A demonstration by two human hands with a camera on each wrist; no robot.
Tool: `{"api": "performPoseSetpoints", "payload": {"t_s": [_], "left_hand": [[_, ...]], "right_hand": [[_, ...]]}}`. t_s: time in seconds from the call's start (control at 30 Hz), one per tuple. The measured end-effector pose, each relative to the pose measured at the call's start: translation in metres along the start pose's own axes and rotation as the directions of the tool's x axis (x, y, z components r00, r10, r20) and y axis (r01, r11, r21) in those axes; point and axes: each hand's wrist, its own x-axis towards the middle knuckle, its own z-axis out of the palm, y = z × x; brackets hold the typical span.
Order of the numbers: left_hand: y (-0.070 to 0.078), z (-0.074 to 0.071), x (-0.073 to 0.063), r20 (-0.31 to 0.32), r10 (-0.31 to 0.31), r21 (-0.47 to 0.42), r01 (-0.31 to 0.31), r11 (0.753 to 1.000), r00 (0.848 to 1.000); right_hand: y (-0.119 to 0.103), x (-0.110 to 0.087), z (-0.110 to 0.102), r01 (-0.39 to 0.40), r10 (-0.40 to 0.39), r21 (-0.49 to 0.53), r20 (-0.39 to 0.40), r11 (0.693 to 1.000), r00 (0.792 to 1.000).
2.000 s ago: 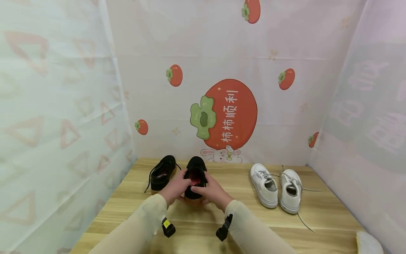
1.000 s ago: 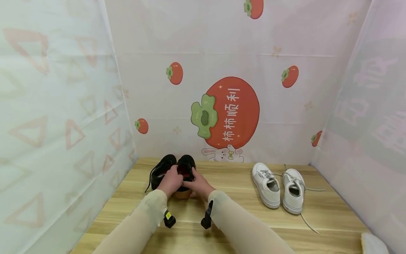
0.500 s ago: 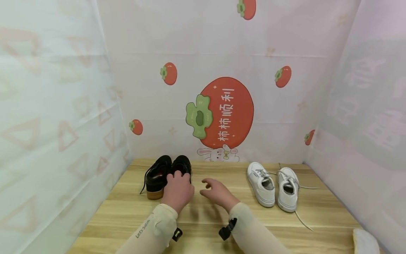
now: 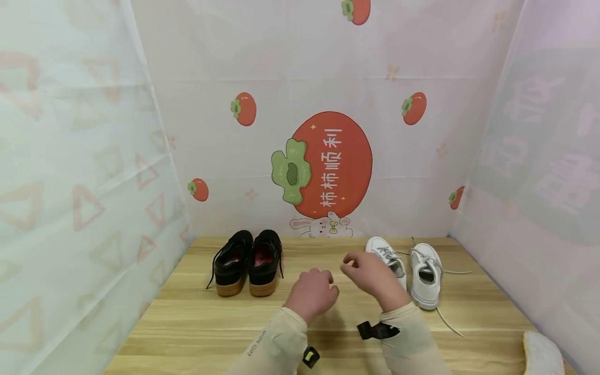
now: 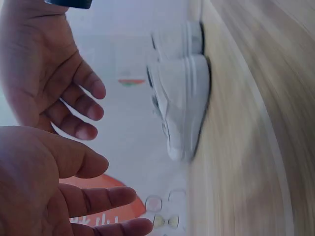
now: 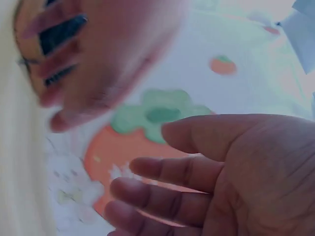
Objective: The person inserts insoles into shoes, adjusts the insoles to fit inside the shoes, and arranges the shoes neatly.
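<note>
Over the middle of the wooden table my left hand [image 4: 313,292] hangs with relaxed fingers and holds nothing. My right hand [image 4: 375,278] is to its right, fingers loosely bent, and overlaps the left white sneaker [image 4: 388,255] in the head view. The right white sneaker [image 4: 425,276] stands beside it with its grey laces loose. At the back left a pair of black shoes, the left black shoe [image 4: 233,263] and the right black shoe [image 4: 264,263], stand side by side, heels with tan soles facing me. In the left wrist view the white sneakers [image 5: 179,93] appear past both hands.
A patterned cloth wall [image 4: 211,130] with persimmon prints closes off the back, and cloth walls stand left and right. A white, fuzzy-edged piece [image 4: 542,354] lies at the table's front right corner. One loose lace [image 4: 450,323] trails forward from the right sneaker.
Both hands carried the right black shoe left against its mate and let go of it. They have since moved right, the right hand up to the white sneakers.
</note>
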Motion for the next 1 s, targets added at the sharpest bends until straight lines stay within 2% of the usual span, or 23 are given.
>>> {"api": "performPoseSetpoints", "payload": {"t_s": [0.13, 0.23, 0.33, 0.43, 0.57, 0.73, 0.87, 1.0], "left_hand": [[0.017, 0.006, 0.005, 0.001, 0.06, -0.015, -0.06, 0.998, 0.998], [0.021, 0.015, 0.006, 0.0, 0.09, -0.042, -0.09, 0.995, 0.996], [0.02, 0.026, 0.006, 0.012, 0.116, -0.101, -0.114, 0.988, 0.993], [0.019, 0.036, 0.007, 0.025, 0.142, -0.14, -0.137, 0.981, 0.99], [0.016, 0.042, 0.007, 0.036, 0.14, -0.152, -0.133, 0.979, 0.989], [0.01, 0.042, 0.006, 0.054, 0.126, -0.162, -0.116, 0.98, 0.991], [0.01, 0.041, 0.006, 0.082, 0.123, -0.173, -0.108, 0.979, 0.989], [0.012, 0.038, 0.005, 0.123, 0.127, -0.196, -0.101, 0.975, 0.984]], "right_hand": [[0.029, -0.007, -0.03, -0.102, 0.102, 0.005, -0.055, 0.995, 0.993], [0.059, -0.009, -0.043, -0.214, 0.214, 0.017, -0.119, 0.977, 0.97], [0.084, -0.009, -0.048, -0.302, 0.301, 0.016, -0.129, 0.953, 0.945], [0.101, -0.007, -0.045, -0.347, 0.347, 0.011, -0.057, 0.938, 0.936], [0.108, 0.001, -0.03, -0.368, 0.368, 0.014, 0.016, 0.93, 0.93], [0.112, 0.01, -0.009, -0.364, 0.366, -0.029, 0.048, 0.931, 0.93], [0.115, 0.01, 0.0, -0.368, 0.373, -0.074, 0.052, 0.927, 0.927], [0.116, 0.01, 0.004, -0.391, 0.393, -0.054, 0.037, 0.919, 0.919]]}}
